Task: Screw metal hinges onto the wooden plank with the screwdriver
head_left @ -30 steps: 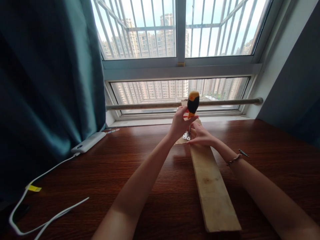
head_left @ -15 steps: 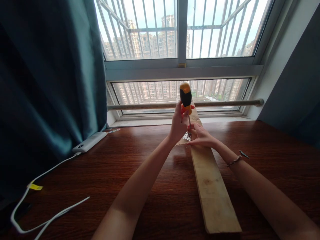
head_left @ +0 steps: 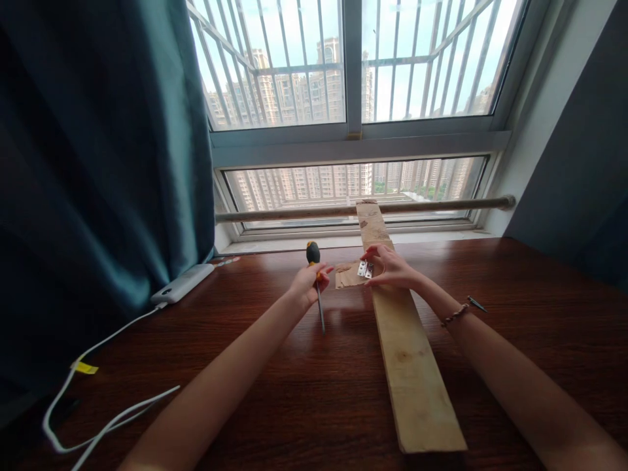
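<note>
A screwdriver with a yellow and black handle [head_left: 313, 253] is in my left hand [head_left: 307, 282], its shaft slanting down over the table, left of the wooden board. My right hand [head_left: 392, 269] rests on the long pale board [head_left: 415, 366], thumb and forefinger at opposite ends of a small silver hinge [head_left: 364, 269]. Several holes show in the hinge, which lies across the board's left edge. Under its left side is a torn brown piece that looks like cardboard [head_left: 347, 277].
A dark, pointed screw-like piece [head_left: 477, 303] shows beside my right wrist. A white power strip [head_left: 182, 283] and white cable [head_left: 110, 333] lie on the dark wooden table [head_left: 275, 392] at left, by the blue curtain [head_left: 112, 144]. A metal rail [head_left: 441, 205] crosses before the window.
My left hand has moved left and down with the screwdriver, away from the hinge, uncovering it and the brown piece. My right hand stays at the hinge.
</note>
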Available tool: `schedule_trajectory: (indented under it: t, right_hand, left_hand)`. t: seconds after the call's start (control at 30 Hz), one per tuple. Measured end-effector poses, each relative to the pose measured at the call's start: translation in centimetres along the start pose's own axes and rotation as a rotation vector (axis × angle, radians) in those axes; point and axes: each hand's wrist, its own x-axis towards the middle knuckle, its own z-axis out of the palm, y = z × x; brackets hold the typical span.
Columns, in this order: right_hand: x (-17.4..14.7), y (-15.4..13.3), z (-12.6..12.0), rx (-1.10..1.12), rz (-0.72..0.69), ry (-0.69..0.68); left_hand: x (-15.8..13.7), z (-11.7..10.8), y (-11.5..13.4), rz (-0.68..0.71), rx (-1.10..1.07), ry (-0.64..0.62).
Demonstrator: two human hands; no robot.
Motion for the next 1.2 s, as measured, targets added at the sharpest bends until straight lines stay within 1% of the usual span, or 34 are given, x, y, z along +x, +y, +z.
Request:
schedule_trajectory:
  t: [0.1,0.17,0.23,0.37,0.57,0.73,1.0,1.1,1.13,1.2]
  right_hand:
    - [0.0,0.2,0.1,0.01,-0.007,0.003]
    - [0.0,0.3,0.2,0.002,-0.013,-0.005]
    - [0.0,0.3,0.2,-0.022,-0.02,-0.02]
    - [-0.1,0.3,0.1,-0.055,-0.051,-0.058]
    - [-0.1,0.4,0.1,-0.043,-0.05,-0.059]
    - [-0.1,0.3,0.0,-0.026,-0.051,-0.063]
    - [-0.2,0.8,0.3,-0.011,-0.056,-0.061]
    - [-0.1,0.8,0.3,0.057,-0.057,-0.016]
    - [-0.1,0.5,0.0,0.083,-0.054,0.024]
    - [0.0,-0.5,-1.1,0.109,-0.046,0.148]
  left_hand:
    - [0.3,-1.8,-2.3,-0.08,0.034,-0.074]
    - [0.3,-2.1,-3.3,-0.081,0.047,-0.084]
    - [0.2,-1.9,-3.9,-0.052,0.051,-0.062]
    - [0.4,-1.5,-4.1,-0.015,0.042,-0.025]
    - [1.2,-2.2,-4.2,-0.001,0.022,-0.002]
    - [1.6,-2.6,-5.1,-0.031,0.001,-0.007]
    - [1.5,-2.6,-5.7,-0.126,0.014,-0.018]
    - [1.3,-2.7,-5.9,-0.133,0.022,-0.007]
    - [1.2,-2.8,-5.9,-0.13,0.022,-0.001]
    - [1.1,-3.0,-5.9,-0.119,0.019,0.016]
